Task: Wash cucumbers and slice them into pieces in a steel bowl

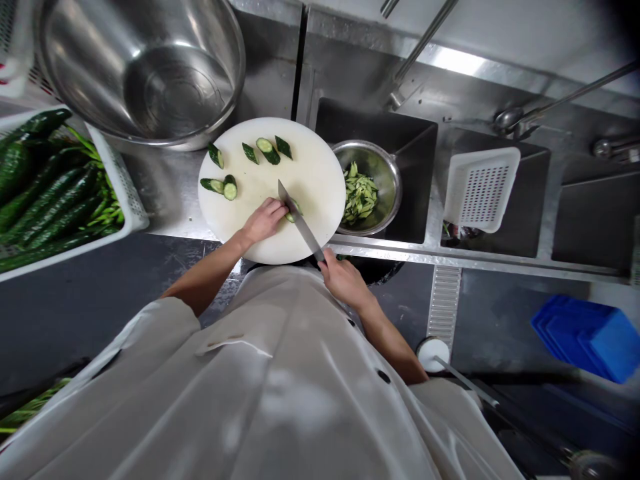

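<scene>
A round white cutting board [235,220] lies on the steel counter before me. My right hand [345,279] grips the handle of a kitchen knife [306,231], whose blade points up and left across the board. Against the blade is a cucumber piece [295,212], partly hidden by knife and fingers. My left hand [266,220] has its fingers curled and pressed down on that piece. Toward the back of the board lie several short cucumber chunks [269,151], dark green outside and pale where cut.
Right of the board, a steel bowl [395,190] holds cucumber slices [361,197] beside a sink [417,167]. A large steel basin [235,60] stands back left. Whole cucumbers [55,200] fill a white crate [131,200] at left. Farther right is a white basket [505,180].
</scene>
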The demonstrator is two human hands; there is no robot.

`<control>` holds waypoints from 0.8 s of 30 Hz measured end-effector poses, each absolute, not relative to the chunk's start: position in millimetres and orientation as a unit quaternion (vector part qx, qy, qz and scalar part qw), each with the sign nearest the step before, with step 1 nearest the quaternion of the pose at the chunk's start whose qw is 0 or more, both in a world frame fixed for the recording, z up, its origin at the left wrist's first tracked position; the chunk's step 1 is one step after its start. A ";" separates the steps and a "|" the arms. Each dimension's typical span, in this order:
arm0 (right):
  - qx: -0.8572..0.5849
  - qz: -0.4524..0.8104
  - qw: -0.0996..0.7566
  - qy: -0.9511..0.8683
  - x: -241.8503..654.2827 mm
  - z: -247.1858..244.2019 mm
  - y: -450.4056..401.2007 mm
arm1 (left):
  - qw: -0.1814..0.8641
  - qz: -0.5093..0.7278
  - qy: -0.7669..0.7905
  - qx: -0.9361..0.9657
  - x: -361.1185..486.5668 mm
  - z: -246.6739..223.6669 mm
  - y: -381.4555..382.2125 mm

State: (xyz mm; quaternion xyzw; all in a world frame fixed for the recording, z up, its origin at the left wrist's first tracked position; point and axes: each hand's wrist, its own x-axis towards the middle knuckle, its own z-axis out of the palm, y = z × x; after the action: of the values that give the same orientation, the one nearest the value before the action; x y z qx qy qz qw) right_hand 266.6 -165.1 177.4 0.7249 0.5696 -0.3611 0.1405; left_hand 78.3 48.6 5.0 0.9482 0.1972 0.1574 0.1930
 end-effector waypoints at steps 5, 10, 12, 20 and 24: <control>0.726 -0.366 0.140 0.565 264.7 178.0 -166.8 | 0.229 0.162 0.222 0.934 77.8 1.3 48.7; 0.728 -0.362 0.137 0.566 263.3 175.8 -165.4 | 0.243 0.164 0.230 0.928 77.7 1.0 47.9; 0.729 -0.363 0.139 0.564 262.9 175.6 -165.2 | 0.239 0.171 0.227 0.928 77.6 1.6 47.6; 0.729 -0.361 0.131 0.566 264.5 177.9 -165.1 | 0.181 0.175 0.218 0.943 75.6 0.6 47.9; 0.727 -0.367 0.099 0.571 263.1 165.8 -157.4 | 0.172 0.157 0.220 0.947 77.3 -1.8 45.5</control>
State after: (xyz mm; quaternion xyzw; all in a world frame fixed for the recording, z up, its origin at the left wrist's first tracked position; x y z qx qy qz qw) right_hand 263.1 -157.4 165.8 0.7272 0.5714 -0.3675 0.0985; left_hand 77.3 45.5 -1.8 0.9473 0.2200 0.1567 0.1725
